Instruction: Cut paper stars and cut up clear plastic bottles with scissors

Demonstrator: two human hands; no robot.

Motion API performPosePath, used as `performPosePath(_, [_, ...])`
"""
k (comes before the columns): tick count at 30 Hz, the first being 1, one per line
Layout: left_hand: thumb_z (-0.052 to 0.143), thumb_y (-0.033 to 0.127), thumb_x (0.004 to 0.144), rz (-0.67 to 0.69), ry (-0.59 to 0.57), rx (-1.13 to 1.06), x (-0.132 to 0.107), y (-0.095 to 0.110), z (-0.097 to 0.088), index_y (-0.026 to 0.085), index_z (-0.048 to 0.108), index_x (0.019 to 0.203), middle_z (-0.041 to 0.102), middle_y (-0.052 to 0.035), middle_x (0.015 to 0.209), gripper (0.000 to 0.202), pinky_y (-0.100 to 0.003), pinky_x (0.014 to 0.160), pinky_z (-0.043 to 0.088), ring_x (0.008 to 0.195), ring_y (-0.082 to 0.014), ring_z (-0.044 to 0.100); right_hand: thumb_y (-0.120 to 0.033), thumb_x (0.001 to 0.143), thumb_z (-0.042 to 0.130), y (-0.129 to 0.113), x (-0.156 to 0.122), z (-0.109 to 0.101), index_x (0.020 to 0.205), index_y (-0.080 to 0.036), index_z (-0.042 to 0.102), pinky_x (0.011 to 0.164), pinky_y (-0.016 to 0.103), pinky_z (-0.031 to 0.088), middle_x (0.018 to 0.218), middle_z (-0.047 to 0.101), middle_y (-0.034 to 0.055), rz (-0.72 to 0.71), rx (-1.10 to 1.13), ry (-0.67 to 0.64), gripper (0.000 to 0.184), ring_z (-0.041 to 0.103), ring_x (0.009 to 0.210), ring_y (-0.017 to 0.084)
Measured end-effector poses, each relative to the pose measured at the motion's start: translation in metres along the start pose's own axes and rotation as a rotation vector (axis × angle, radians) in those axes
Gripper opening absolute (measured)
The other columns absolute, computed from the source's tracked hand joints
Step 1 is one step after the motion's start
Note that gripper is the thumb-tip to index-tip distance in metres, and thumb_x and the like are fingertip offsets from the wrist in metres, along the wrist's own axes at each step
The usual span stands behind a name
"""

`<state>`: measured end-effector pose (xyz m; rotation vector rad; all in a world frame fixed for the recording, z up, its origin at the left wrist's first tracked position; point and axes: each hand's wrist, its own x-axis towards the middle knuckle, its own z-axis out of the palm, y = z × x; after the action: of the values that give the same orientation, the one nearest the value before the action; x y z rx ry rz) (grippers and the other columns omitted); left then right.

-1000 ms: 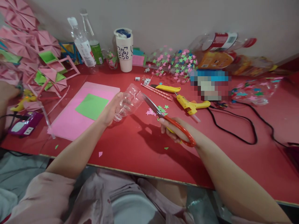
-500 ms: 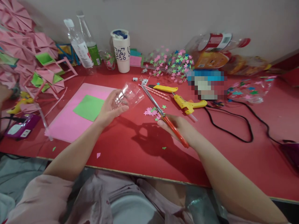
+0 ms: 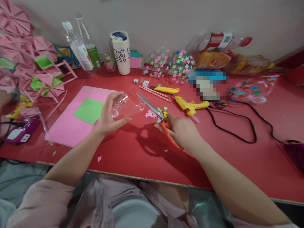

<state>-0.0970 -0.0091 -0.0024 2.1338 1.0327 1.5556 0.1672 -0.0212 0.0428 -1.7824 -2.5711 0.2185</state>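
My left hand (image 3: 108, 115) grips a clear plastic bottle piece (image 3: 128, 103), held on its side above the red table (image 3: 133, 152). My right hand (image 3: 180, 131) is closed on the orange handles of a pair of scissors (image 3: 158, 118). The scissor blades point up and left, and their tips reach the open rim of the bottle piece. A small heap of pink and green paper stars (image 3: 154, 113) lies on the table just behind the blades.
A pink sheet (image 3: 71, 126) with a green square (image 3: 89, 110) lies left. A yellow glue gun (image 3: 191, 106), a yellow cutter (image 3: 166, 90) and black cables (image 3: 237, 133) lie right. Bottles (image 3: 78, 47), a white tumbler (image 3: 122, 52) and folded pink paper shapes (image 3: 26, 53) stand behind.
My right hand has turned and shifted left, bringing the scissor blades up against the bottle piece's rim. My left hand has tilted the bottle piece slightly and lowered it.
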Motion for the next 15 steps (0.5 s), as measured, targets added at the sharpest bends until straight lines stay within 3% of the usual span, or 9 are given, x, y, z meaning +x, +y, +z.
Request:
performPosePath(9, [0.072,0.059,0.063,-0.075,0.024,0.016,-0.0011,0.0011,0.0039,0.032,0.039,0.131,0.051,-0.0093,0.126,0.08,-0.046,0.097,0.047,0.118,-0.0265,0.053,-0.062,0.09,0.027,-0.0004,-0.0002,0.0001,0.074,-0.02,0.051,0.051,0.028,0.025,0.061,0.06,0.0092,-0.014,0.092,-0.051,0.05,0.056,0.058,0.022])
performPosePath(15, [0.074,0.055,0.064,-0.107,0.054,-0.008,0.0004,0.0037,0.004,0.032,0.044,0.126,0.052,-0.0077,0.123,0.073,-0.044,0.094,0.049,0.115,-0.0243,0.054,-0.067,0.084,0.033,0.0026,0.0013,0.0008,0.063,-0.023,0.041,0.052,0.027,0.028,0.054,0.048,0.0021,-0.016,0.301,-0.064,0.05,0.044,0.051,0.016])
